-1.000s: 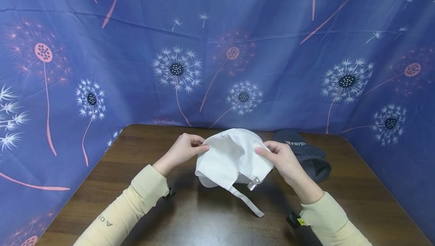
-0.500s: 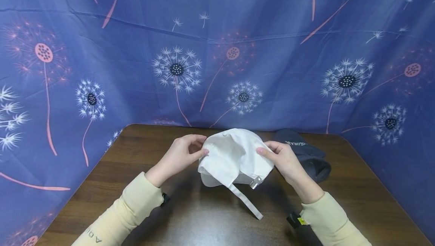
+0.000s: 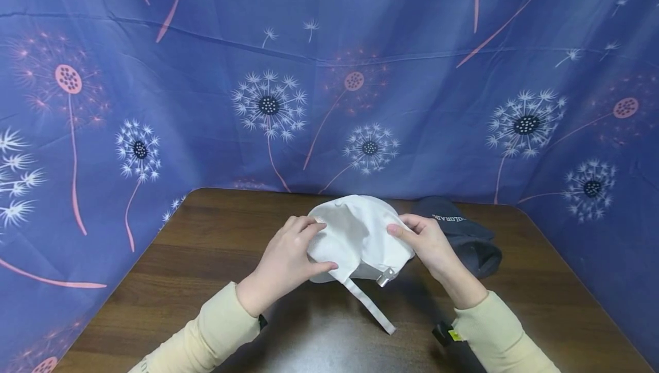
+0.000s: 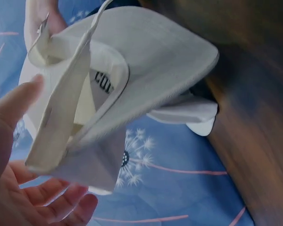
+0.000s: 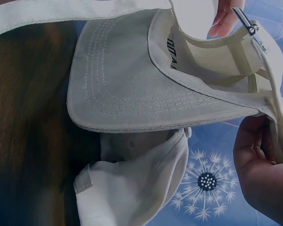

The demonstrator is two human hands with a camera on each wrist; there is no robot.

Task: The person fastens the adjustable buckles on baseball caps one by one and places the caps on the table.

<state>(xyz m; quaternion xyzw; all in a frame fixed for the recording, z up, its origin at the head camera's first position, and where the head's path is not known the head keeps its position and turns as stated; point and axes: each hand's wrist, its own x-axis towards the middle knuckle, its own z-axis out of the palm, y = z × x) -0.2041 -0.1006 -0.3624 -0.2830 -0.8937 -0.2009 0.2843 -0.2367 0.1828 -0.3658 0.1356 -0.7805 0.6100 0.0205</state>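
Observation:
A white baseball cap is held up over the table with its open back towards me. Its loose strap hangs down, and a metal buckle sits on the other strap end. My right hand pinches the cap's right side between thumb and fingers. My left hand is at the cap's left side, thumb and fingers spread apart around its edge. In the left wrist view the left fingers look loose beneath the fabric. Dark letters show inside the cap.
A dark grey cap with white lettering lies at the back right of the wooden table. Another pale cap shows behind the held one in the right wrist view. A blue dandelion-print cloth hangs behind and at both sides.
My left hand has loosened its pinch on the cap's left edge and moved nearer and rightwards, thumb now lower. The right hand keeps its pinch, and the cap has shifted only slightly.

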